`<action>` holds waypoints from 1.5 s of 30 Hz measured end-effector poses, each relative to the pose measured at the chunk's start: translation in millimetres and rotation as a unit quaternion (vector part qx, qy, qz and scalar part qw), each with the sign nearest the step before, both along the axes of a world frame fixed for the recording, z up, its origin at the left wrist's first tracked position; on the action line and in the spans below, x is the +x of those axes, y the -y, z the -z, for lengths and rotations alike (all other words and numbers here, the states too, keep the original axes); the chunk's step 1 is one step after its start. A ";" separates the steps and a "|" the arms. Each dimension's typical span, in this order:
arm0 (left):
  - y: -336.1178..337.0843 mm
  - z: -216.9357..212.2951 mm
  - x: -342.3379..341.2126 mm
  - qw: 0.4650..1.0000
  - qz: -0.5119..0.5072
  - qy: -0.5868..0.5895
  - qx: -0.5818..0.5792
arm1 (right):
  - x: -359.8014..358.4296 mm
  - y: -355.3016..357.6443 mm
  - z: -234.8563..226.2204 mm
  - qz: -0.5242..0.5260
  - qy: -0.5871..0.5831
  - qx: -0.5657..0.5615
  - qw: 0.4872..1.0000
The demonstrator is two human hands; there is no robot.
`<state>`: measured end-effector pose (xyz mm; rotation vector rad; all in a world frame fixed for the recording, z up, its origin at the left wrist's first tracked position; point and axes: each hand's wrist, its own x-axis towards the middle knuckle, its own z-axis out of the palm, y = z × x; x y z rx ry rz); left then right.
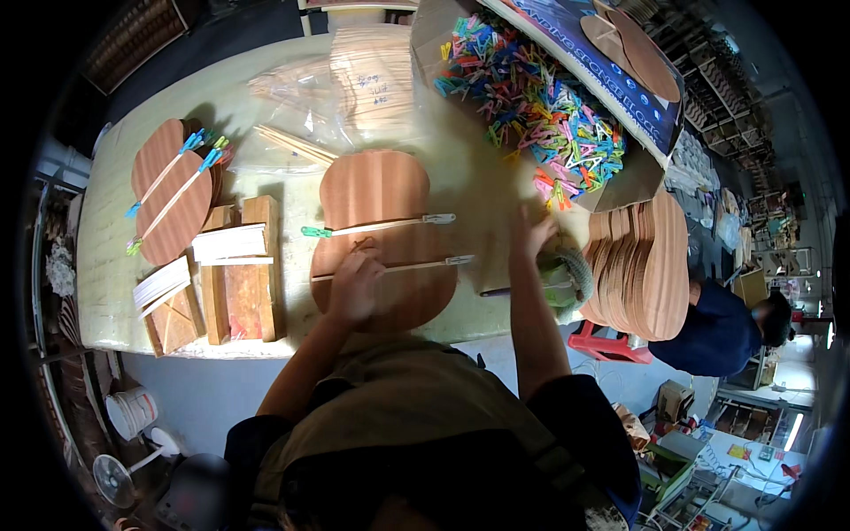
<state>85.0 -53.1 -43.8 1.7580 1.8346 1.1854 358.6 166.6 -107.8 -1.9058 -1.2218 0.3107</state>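
A guitar-shaped wooden plate (375, 190) lies before me on the table. Two thin wooden strips cross it. The upper strip (376, 227) has a green clothespin (315, 232) at its left end and a pale clothespin (439, 219) at its right. Another pale clothespin (459, 260) grips the right end of the lower strip (416, 266). My left hand (356, 281) rests over that strip on the plate, fingers bent and slightly blurred. Beside the lower corner of a box of colourful clothespins (553, 115) is my right hand (535, 234); its fingers are smeared, so any grip is unclear.
Clipped plates (173, 195) lie at the left, beside wooden blocks (212, 288) bearing white strips. Bagged wooden strips (372, 84) lie at the back. At right stand stacked plates (651, 265) and a green round object (562, 279). A person (722, 327) is beyond the table.
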 end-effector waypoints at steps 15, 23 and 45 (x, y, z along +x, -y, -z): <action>-5.5 -9.3 9.7 0.996 -0.023 -0.071 0.055 | -128.9 19.5 -100.9 -0.601 0.106 0.192 0.769; -4.9 -14.8 8.1 0.992 -0.033 -0.103 0.066 | -177.6 32.3 -93.8 -0.419 0.251 -0.003 0.873; 0.2 1.5 16.2 0.990 -0.039 0.101 -0.087 | -305.8 129.7 -90.2 -0.792 0.087 -0.357 0.487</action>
